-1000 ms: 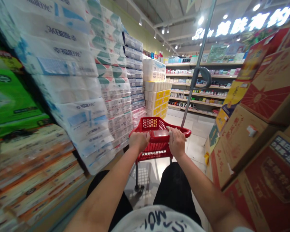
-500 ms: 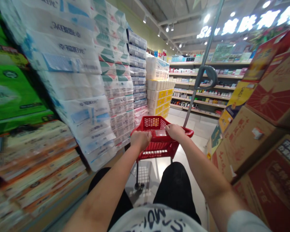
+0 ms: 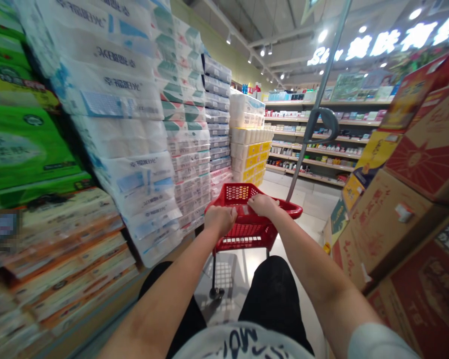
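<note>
In front of me stands a red plastic shopping cart (image 3: 243, 241) with a perforated basket. My left hand (image 3: 220, 220) is closed around the left part of its handle. Further right, my right hand (image 3: 262, 204) also grips the handle, with its fingers curled over the bar. Part of the handle shows between the two hands. A grey pole with a hook-like handle (image 3: 331, 124) rises beside the right end of the cart. Where the pole's lower end rests is hidden behind the cart.
Tall stacks of wrapped tissue packs (image 3: 134, 174) line the left side, with green packs (image 3: 18, 134) nearest. Cardboard boxes (image 3: 385, 224) are piled along the right. Shelves of small goods (image 3: 314, 122) stand at the back. Pale floor tiles (image 3: 303, 194) run between them.
My right hand has shifted slightly left along the handle, closer to my left hand. The surroundings have moved slightly right and down in view. Both hands remain on the cart.
</note>
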Motion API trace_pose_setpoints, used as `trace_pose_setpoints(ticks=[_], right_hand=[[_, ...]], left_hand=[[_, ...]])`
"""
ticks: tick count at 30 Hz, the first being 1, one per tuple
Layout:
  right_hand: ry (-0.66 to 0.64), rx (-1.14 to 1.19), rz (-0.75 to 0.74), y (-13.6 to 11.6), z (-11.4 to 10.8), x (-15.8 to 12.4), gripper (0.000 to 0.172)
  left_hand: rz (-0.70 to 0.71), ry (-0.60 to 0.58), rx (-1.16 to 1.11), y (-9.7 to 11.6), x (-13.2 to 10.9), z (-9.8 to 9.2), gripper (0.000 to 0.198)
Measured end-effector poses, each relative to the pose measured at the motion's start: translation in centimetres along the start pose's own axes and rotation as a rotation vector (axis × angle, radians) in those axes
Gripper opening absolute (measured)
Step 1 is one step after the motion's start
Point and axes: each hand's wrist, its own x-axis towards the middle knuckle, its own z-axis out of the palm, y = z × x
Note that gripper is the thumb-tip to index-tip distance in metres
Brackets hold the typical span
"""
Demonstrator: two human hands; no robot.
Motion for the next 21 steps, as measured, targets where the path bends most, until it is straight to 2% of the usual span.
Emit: trace_pose_setpoints(ticks=[2, 5, 8, 10, 12, 14, 17, 19, 21], right_hand=[[0.045, 0.05, 0.044, -0.4, 0.2, -0.1, 0.042], [0.184, 0.071, 0.055, -1.6, 2.0, -2.5, 0.045], [0.489, 0.062, -0.089, -2.9, 4.0, -5.5, 0.042], [0.572, 0.049, -0.152, -3.6, 4.6, -6.3, 0.04], [0.508, 0.033, -0.188, -3.9, 4.0, -5.8, 0.039], [0.347, 0.029, -0.173, -3.9, 2.6, -4.4, 0.039], [0.132, 0.056, -0.07, -3.7, 0.6, -2.2, 0.039], [0.101, 0.063, -0.03, -3.6, 0.3, -1.6, 0.039], [0.175, 0.063, -0.056, -3.7, 0.9, -2.0, 0.038]], left_hand=[[-0.007, -0.001, 0.003, 0.0, 0.0, 0.0, 0.056], [-0.017, 0.02, 0.004, -0.1, -0.2, 0.1, 0.054], [-0.014, 0.045, 0.006, -0.4, -0.3, 0.4, 0.055], [-0.003, 0.048, 0.006, -0.6, -0.3, 0.5, 0.055], [0.005, 0.044, 0.005, -0.6, -0.2, 0.7, 0.055], [0.012, 0.041, 0.006, -0.6, -0.1, 0.8, 0.055], [0.021, 0.038, 0.01, -0.4, 0.1, 0.8, 0.055], [0.024, 0.029, 0.011, -0.2, 0.2, 0.8, 0.055], [0.023, 0.023, 0.009, -0.3, 0.1, 0.6, 0.055]])
